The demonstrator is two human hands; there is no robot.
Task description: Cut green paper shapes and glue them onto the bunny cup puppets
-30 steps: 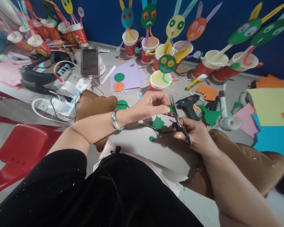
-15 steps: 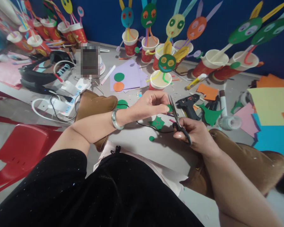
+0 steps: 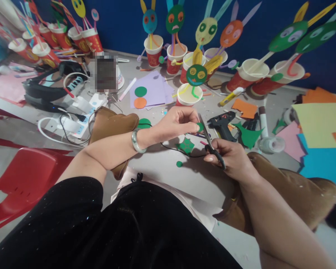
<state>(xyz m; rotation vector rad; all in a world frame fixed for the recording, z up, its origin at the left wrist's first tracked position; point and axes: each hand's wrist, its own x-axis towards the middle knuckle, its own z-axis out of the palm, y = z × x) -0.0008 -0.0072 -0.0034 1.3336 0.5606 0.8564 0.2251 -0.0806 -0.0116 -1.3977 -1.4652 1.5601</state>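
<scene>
My left hand (image 3: 182, 121) is closed, pinching a small green paper piece (image 3: 200, 127) between thumb and fingertips. Fingers of my right hand (image 3: 229, 157) are wrapped round the handles of black-handled scissors (image 3: 207, 136). The blades point up and lie right beside the green piece. Below my hands, a green paper scrap with cut edges (image 3: 186, 146) and a small green disc (image 3: 179, 164) lie on the table (image 3: 162, 168). A larger green circle (image 3: 144, 123) is partly behind my left wrist.
A glue gun (image 3: 222, 124) lies beyond the scissors, its black cable crossing below my left hand. Paper cups with puppets (image 3: 189, 94) stand along the back. A power strip (image 3: 85, 121) is at left, a glass jar (image 3: 271, 144) and coloured paper (image 3: 323, 164) at right.
The scissor blades have closed somewhat, and my right hand has shifted very slightly left. My left hand keeps its pinch on the green piece.
</scene>
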